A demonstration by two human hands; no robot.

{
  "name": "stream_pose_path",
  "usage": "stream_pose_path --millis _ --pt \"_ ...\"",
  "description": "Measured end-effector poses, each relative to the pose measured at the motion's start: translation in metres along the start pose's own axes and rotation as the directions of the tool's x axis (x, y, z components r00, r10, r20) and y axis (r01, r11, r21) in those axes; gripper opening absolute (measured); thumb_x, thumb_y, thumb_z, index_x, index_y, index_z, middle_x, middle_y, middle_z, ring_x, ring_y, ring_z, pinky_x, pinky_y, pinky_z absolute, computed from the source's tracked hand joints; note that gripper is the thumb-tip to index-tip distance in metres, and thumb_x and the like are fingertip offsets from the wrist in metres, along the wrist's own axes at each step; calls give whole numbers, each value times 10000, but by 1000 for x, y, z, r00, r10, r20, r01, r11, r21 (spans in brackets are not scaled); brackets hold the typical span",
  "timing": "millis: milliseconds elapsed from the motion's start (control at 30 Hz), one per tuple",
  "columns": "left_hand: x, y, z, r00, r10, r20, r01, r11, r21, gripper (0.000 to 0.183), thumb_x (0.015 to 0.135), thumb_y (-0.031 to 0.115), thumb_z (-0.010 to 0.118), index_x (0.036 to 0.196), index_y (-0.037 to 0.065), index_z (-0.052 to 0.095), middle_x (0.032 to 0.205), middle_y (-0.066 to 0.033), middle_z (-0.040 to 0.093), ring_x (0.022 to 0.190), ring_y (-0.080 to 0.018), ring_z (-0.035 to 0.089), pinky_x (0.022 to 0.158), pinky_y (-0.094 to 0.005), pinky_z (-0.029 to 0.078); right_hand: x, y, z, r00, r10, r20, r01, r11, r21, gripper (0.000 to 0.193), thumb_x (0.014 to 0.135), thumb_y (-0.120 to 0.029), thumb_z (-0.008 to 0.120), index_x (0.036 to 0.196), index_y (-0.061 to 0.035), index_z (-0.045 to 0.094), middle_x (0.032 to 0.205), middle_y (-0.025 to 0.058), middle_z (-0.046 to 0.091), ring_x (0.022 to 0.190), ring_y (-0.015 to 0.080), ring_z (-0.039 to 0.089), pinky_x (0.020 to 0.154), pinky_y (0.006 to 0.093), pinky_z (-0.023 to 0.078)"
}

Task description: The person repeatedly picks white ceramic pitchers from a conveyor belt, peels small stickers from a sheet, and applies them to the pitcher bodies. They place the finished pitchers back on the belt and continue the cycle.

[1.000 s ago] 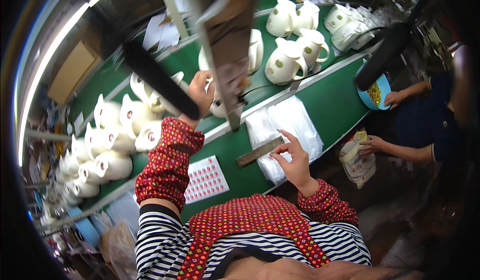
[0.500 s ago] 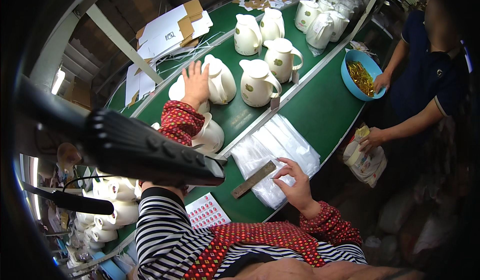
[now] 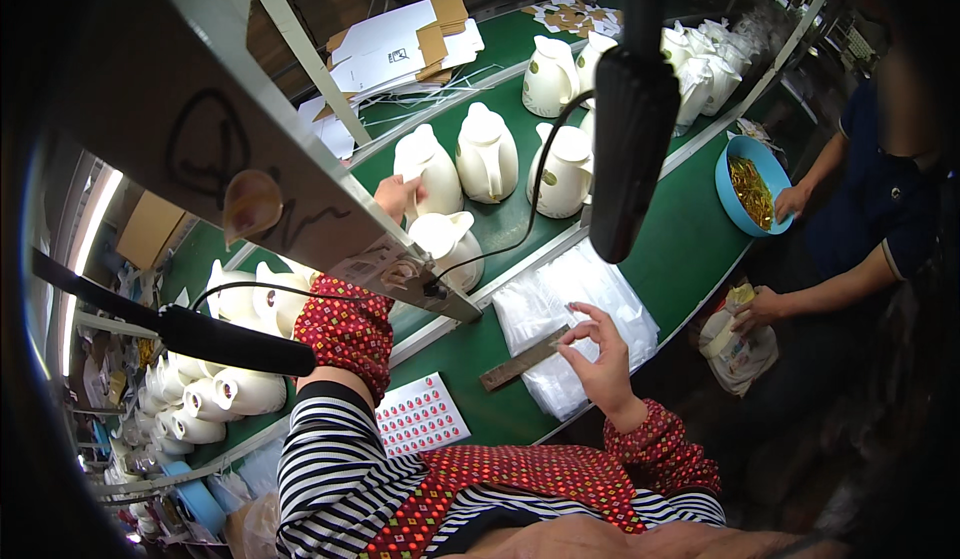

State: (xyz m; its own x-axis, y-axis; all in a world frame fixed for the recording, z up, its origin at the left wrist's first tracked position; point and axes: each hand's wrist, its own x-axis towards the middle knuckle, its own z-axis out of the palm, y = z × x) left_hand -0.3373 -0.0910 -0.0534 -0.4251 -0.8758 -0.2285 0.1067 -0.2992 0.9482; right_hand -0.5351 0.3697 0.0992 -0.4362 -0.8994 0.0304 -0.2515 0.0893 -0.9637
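Observation:
My left hand [image 3: 398, 197] reaches past a metal post and closes at the near side of a cream jug [image 3: 430, 164]; the post partly covers the hand and wrist. A second cream jug [image 3: 487, 154] stands just right of it, handle toward me, and another jug [image 3: 447, 244] is nearer. My right hand [image 3: 605, 364] is raised over a stack of clear plastic bags [image 3: 610, 304], thumb and fingers bent into a pinch; anything between the tips is too small to make out. Beneath it a flat metal bar [image 3: 522, 361] lies partly on the bags.
A sheet of red stickers [image 3: 422, 417] lies near me. Many jugs [image 3: 250, 391] lie at the left; bagged jugs [image 3: 712, 84] stand far right. A co-worker [image 3: 880, 179] holds a blue basin [image 3: 738, 149] of gold strips. A black device [image 3: 632, 149] hangs in front.
My view has shifted, moving the black device across the picture. My left hand has gone from spread fingers above the jugs to closing at one jug. My right hand remains over the bags.

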Motion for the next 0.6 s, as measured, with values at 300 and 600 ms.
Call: stream_pose_path --millis 300,600 --pt "-23 145 60 927 315 206 -292 947 -131 206 1114 135 463 992 14 577 811 -73 636 733 -193 618 771 -353 538 43 -32 -15 973 -187 -135 175 980 -93 556 850 29 751 1377 -9 577 894 82 754 923 171 722 969 339 525" --pt "-108 192 136 831 175 528 28 935 -354 442 1081 214 460 1328 -133 580 973 -110 642 891 -215 615 906 -331 491 98 -88 -21 945 -327 10 323 937 132 613 872 22 767 1436 -3 528 874 56 730 898 118 700 1001 300 483"
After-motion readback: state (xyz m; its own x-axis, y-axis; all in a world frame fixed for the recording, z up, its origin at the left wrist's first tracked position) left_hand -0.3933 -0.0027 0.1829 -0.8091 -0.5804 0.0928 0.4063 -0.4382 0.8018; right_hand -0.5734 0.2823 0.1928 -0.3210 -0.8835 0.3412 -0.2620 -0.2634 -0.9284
